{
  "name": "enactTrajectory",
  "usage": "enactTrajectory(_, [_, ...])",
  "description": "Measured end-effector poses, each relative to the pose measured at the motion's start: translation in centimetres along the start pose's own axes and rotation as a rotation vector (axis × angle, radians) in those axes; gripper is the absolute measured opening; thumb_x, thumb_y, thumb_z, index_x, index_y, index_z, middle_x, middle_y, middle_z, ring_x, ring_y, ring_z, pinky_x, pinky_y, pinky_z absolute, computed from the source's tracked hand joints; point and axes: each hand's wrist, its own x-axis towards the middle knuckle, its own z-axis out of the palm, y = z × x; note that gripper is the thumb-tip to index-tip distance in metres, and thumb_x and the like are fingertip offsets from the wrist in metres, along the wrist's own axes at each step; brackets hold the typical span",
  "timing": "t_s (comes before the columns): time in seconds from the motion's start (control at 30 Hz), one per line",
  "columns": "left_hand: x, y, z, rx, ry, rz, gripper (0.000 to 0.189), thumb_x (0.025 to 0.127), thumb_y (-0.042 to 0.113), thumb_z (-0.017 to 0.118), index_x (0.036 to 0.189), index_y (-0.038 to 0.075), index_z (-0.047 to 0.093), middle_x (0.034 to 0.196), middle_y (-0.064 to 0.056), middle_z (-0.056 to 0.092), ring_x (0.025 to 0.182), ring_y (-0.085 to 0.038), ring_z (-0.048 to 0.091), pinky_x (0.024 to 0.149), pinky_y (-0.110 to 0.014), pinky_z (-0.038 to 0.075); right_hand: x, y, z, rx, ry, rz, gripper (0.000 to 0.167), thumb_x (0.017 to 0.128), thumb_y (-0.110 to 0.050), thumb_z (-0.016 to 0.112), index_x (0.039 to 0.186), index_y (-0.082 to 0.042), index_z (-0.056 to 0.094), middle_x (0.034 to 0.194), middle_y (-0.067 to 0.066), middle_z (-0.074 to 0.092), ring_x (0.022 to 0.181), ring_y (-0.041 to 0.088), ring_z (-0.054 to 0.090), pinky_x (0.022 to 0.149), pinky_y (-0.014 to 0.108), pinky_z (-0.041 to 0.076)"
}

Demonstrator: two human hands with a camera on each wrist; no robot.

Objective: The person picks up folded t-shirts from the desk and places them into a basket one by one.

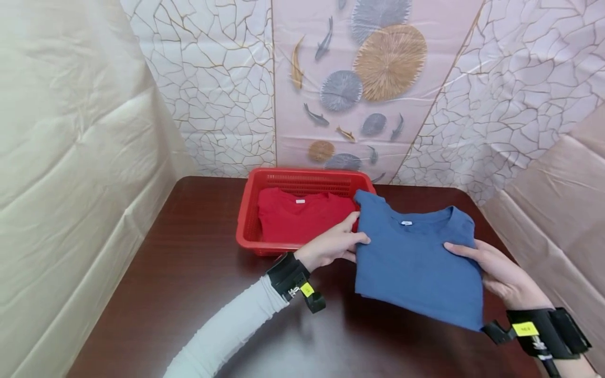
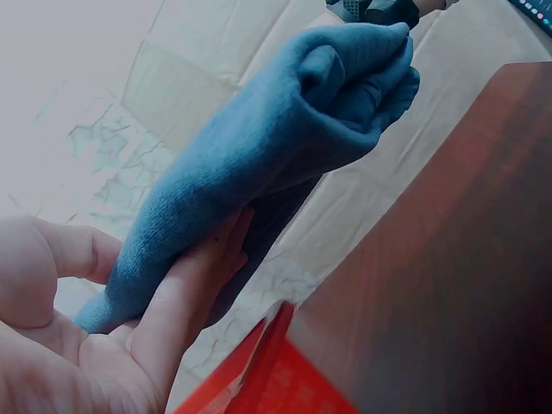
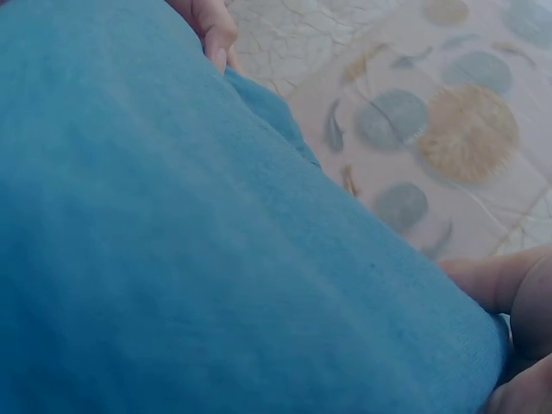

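Observation:
A folded blue T-shirt [image 1: 416, 257] hangs above the table, held up between both hands. My left hand [image 1: 333, 244] pinches its left edge, thumb on the front and fingers behind. On the opposite edge my right hand [image 1: 496, 273] grips the shirt, with its thumb lying across the front. In the left wrist view the layers of the blue T-shirt [image 2: 250, 164] show from the side. The right wrist view is mostly filled by its blue cloth [image 3: 216, 233]. Behind the left hand, a folded red shirt [image 1: 302, 215] lies inside a red plastic basket [image 1: 243, 220].
The basket stands near the back edge of a dark brown table [image 1: 189, 252]. Patterned cloth [image 1: 227, 84] hangs behind the table, and a beige cloth [image 1: 85, 173] drapes along the left side. Another pale cloth [image 1: 557, 199] is on the right.

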Motion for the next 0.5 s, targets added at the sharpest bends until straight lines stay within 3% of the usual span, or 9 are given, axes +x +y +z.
enactTrajectory(0.07, [-0.1, 0.1, -0.6, -0.005, 0.014, 0.0, 0.068, 0.099, 0.011, 0.058, 0.156, 0.022, 0.023, 0.129, -0.01, 0.057, 0.104, -0.028, 0.069, 0.093, -0.047, 0.057, 0.6, -0.6, 0.6, -0.017, 0.012, 0.011, 0.07, 0.106, -0.027, 0.054, 0.156, -0.006, 0.009, 0.111, -0.011, 0.064, 0.104, 0.009, 0.066, 0.089, 0.034, 0.056])
enactTrajectory(0.2, [-0.6, 0.5, -2.1, -0.012, 0.059, -0.015, 0.069, 0.099, 0.011, 0.059, 0.157, 0.023, 0.022, 0.13, -0.012, 0.056, 0.104, -0.029, 0.069, 0.093, -0.047, 0.057, 1.8, -1.6, 1.9, 0.022, 0.006, -0.007, 0.062, 0.105, -0.023, 0.056, 0.151, -0.006, 0.018, 0.109, -0.006, 0.067, 0.1, 0.011, 0.067, 0.086, 0.032, 0.058])
enactTrajectory(0.4, [-1.3, 1.3, -4.5, -0.021, 0.133, -0.02, 0.073, 0.1, 0.012, 0.057, 0.161, 0.023, 0.017, 0.138, -0.018, 0.054, 0.112, -0.034, 0.067, 0.097, -0.05, 0.054, 4.2, -2.9, 3.8, 0.047, -0.019, -0.029, 0.068, 0.105, -0.023, 0.058, 0.153, -0.006, 0.014, 0.113, -0.004, 0.065, 0.101, 0.011, 0.067, 0.087, 0.031, 0.058])
enactTrajectory(0.5, [-1.8, 1.5, -5.8, -0.035, 0.176, -0.025, 0.075, 0.1, 0.012, 0.056, 0.162, 0.023, 0.016, 0.141, -0.019, 0.053, 0.118, -0.035, 0.064, 0.1, -0.051, 0.052, 5.6, -3.6, 5.0, 0.064, -0.048, -0.036, 0.077, 0.105, -0.023, 0.058, 0.158, -0.006, 0.006, 0.12, -0.003, 0.062, 0.106, 0.011, 0.066, 0.09, 0.032, 0.057])
